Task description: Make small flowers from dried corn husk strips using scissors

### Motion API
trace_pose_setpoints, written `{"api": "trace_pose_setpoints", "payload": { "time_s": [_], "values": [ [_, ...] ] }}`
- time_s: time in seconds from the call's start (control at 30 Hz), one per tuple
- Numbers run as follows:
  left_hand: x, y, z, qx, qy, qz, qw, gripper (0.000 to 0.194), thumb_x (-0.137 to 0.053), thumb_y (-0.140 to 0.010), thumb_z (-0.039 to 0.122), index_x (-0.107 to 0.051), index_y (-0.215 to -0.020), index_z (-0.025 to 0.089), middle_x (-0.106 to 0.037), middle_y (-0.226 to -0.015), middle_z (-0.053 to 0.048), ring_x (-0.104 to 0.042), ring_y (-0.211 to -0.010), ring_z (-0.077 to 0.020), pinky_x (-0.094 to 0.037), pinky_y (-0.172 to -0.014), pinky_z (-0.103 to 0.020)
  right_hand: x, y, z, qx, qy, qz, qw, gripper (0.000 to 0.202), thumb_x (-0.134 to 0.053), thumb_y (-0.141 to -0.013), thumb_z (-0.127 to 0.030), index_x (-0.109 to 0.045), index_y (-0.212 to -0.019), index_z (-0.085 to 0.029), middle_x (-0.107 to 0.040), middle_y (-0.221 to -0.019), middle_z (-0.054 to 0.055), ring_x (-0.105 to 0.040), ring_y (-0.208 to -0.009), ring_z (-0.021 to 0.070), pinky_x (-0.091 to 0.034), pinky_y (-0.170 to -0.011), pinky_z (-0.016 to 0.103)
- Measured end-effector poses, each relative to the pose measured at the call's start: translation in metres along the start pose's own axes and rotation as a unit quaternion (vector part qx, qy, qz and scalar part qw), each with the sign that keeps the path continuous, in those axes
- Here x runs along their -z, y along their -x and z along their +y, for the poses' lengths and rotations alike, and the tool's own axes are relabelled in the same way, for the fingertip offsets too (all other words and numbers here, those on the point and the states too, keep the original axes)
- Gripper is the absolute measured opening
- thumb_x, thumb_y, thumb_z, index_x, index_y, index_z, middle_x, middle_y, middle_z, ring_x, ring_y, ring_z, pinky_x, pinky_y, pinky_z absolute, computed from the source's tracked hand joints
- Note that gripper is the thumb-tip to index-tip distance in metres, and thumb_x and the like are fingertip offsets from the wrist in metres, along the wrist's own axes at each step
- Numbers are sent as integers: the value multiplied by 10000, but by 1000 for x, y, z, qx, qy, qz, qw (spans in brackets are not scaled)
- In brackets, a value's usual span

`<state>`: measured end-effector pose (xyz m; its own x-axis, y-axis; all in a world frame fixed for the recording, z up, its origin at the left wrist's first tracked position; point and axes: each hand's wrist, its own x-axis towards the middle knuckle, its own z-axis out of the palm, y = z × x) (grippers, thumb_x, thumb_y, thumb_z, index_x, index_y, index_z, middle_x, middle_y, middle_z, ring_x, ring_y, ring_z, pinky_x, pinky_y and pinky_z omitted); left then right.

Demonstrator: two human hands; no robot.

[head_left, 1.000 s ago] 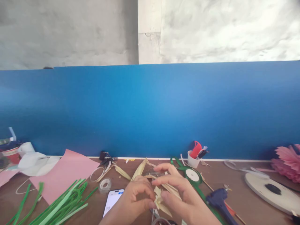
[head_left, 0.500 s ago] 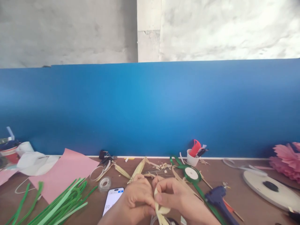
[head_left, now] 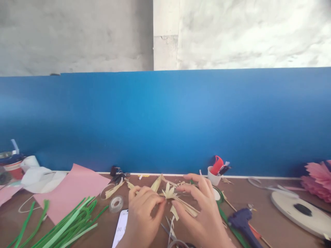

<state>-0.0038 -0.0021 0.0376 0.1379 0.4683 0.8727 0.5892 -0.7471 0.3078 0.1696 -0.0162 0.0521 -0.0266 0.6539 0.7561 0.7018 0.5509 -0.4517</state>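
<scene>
A small pale flower of corn husk (head_left: 168,192), its pointed petals spread, stands between my hands. My left hand (head_left: 146,213) is closed, with thumb and forefinger pinched at the flower's left side. On the other side my right hand (head_left: 200,206) is open, fingers spread around the flower and apart from its petals. Loose husk strips (head_left: 187,206) lie beneath and beside the right fingers. Behind the flower is a larger dried husk leaf (head_left: 156,183). The flower's base is partly hidden.
Left are a phone (head_left: 120,227), a tape roll (head_left: 116,204), green pipe cleaners (head_left: 69,224) and pink paper (head_left: 73,187). Right are a glue gun (head_left: 241,222), a white cup (head_left: 214,177) and a round beige disc (head_left: 297,213). A blue partition (head_left: 165,120) stands behind the table.
Earlier both hands were closed together on the pale husk, low down. Now the petals show spread upward, my right hand has opened, and the hands are farther apart.
</scene>
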Motion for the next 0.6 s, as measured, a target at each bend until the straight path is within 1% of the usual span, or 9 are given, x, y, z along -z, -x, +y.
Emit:
{"api": "trace_pose_setpoints", "payload": {
  "time_s": [0.07, 0.13, 0.2, 0.27, 0.37, 0.43, 0.47, 0.53, 0.6],
  "values": [
    [0, 0, 3, -4, -16, 24, 1000, 192, -598, -818, 59, -599, -693, 203, -663, -612, 46, -572, -600, -141, -294, -760, -360, -5, 3, -3, 45, 57, 29, 997, 94, -658, -769, -207, -632, -845, -256, -528, -1107, 80, -489, -1028, 296, -401, -798, 432],
    [-1, 0, 5, -7, -26, 42, 999, 192, -600, -820, 63, -597, -688, 203, -659, -607, 49, -572, -586, -137, -294, -750, -353, -10, 4, -7, 77, 76, 54, 993, 97, -616, -795, -155, -619, -823, -248, -524, -1097, 82, -490, -1013, 286, -373, -794, 435],
    [-1, 2, 5, -8, -34, 47, 998, 185, -613, -811, 66, -593, -690, 204, -652, -604, 56, -570, -574, -132, -295, -744, -346, -13, 5, -11, 104, 76, 81, 988, 131, -590, -805, -112, -617, -804, -240, -521, -1094, 84, -496, -987, 273, -348, -795, 438],
    [-2, 5, 4, -3, -38, 48, 998, 184, -627, -801, 68, -580, -688, 205, -645, -604, 63, -569, -570, -129, -295, -746, -342, -18, 8, -15, 124, 68, 114, 983, 138, -605, -796, -96, -624, -783, -232, -529, -1083, 81, -500, -967, 268, -338, -791, 439],
    [-5, 11, 2, 16, -41, 60, 997, 186, -627, -804, 83, -556, -684, 207, -632, -599, 68, -562, -563, -129, -296, -744, -340, -28, 13, -23, 153, 53, 173, 971, 171, -639, -753, -45, -637, -776, -215, -543, -1027, 71, -506, -939, 259, -353, -775, 434],
    [-7, 15, 2, 29, -47, 69, 996, 196, -615, -812, 94, -540, -673, 210, -612, -578, 71, -550, -553, -133, -300, -736, -338, -34, 17, -27, 173, 50, 201, 963, 223, -637, -719, 9, -636, -790, -203, -538, -1002, 64, -508, -916, 244, -367, -762, 424],
    [-7, 16, 2, 32, -50, 72, 996, 198, -609, -815, 99, -536, -670, 212, -605, -572, 71, -546, -549, -134, -302, -732, -337, -36, 18, -28, 185, 50, 207, 959, 241, -632, -708, 23, -634, -796, -201, -534, -997, 62, -507, -907, 237, -371, -755, 417],
    [-8, 15, 2, 33, -49, 79, 995, 193, -598, -827, 113, -537, -675, 216, -608, -575, 69, -545, -550, -137, -305, -726, -335, -35, 19, -27, 192, 38, 201, 960, 224, -623, -720, -7, -635, -828, -204, -527, -1005, 66, -502, -909, 240, -377, -757, 416],
    [-9, 13, 2, 30, -40, 89, 995, 175, -590, -841, 126, -553, -699, 219, -631, -602, 62, -560, -570, -141, -306, -726, -335, -29, 17, -23, 170, 18, 180, 969, 229, -570, -770, -62, -634, -940, -202, -523, -1037, 86, -500, -934, 256, -385, -782, 433]
  ]
}}
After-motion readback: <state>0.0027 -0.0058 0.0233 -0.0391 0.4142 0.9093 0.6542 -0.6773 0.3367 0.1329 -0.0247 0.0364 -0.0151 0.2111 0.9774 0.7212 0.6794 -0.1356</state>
